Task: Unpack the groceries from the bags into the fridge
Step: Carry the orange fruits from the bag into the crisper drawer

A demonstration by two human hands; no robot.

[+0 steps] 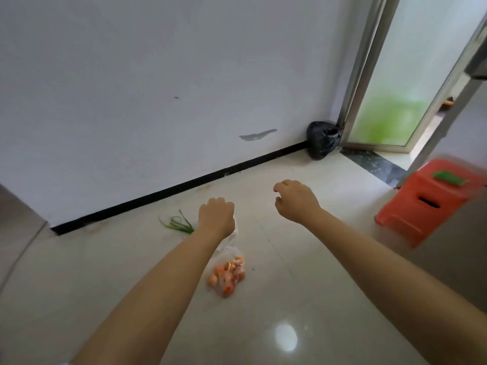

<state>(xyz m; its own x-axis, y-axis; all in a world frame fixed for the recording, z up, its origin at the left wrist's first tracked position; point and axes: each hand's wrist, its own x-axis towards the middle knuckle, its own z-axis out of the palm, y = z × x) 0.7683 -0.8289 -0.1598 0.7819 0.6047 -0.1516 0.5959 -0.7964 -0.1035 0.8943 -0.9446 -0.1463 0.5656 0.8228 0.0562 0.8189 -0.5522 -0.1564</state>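
Gripping the neck of a clear plastic bag (pixel 229 255), the left hand (pixel 216 216) is closing into a fist and the bag is hanging below it, holding small orange fruits (pixel 227 275) bunched at the bottom, over the pale tiled floor (pixel 303 259). Right hand (pixel 295 201) is hovering just beside it, fingers curling loosely, empty, touching nothing. Green onion leaves (pixel 177 223) are lying on the floor just left of the left wrist, partly hidden behind it, near the black baseboard (pixel 179 189) of the white wall (pixel 158 75). Black garbage bag (pixel 322 139) is sitting in the corner against the wall and a glass door frame (pixel 355 75). Red plastic stool (pixel 424 201) is standing at right, well apart from the hands, blurry, with something green (pixel 449 177) lying on top; cannot tell what it is. Grey metal surface (pixel 18 227) is showing at the left edge, likely the fridge, cannot tell for sure. Nothing is standing between the hands and the bag.
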